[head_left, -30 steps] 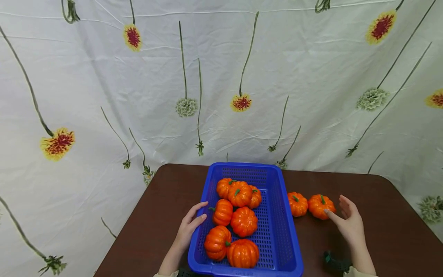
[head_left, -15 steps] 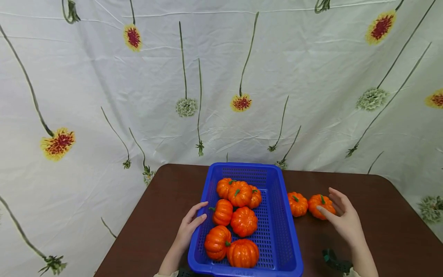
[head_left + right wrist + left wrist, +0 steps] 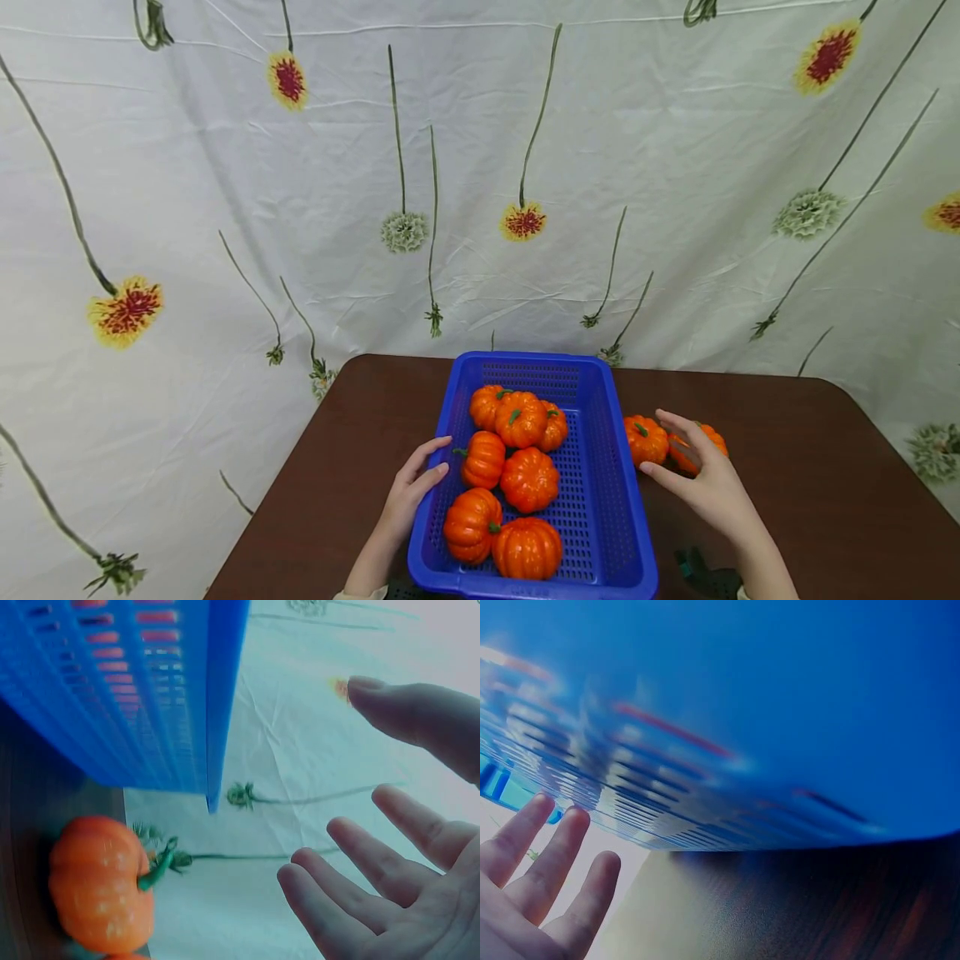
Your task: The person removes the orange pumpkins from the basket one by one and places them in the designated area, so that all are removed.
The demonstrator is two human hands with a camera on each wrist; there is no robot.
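A blue perforated plastic basket (image 3: 628,467) holds several small orange pumpkins (image 3: 528,481) with green stems. My left hand (image 3: 407,492) rests at its left rim, thumb and forefinger touching the edge. In the left wrist view the other fingers (image 3: 555,862) stretch out straight beside the basket's outer wall. Right of the basket, two more pumpkins sit on the table: a nearer one (image 3: 645,442) and one farther right (image 3: 714,437), partly hidden by my right hand (image 3: 708,479). That hand hovers with thumb and fingers spread, holding nothing, as the right wrist view also shows.
A dark brown table (image 3: 810,467) carries everything. Behind it hangs a pale cloth (image 3: 465,283) printed with flowers. A dark strap (image 3: 708,575) sits at my right wrist.
My right hand has moved left, from beside the farther right pumpkin to over it, nearing the pumpkin beside the basket. The left hand, basket and pumpkins stay in place.
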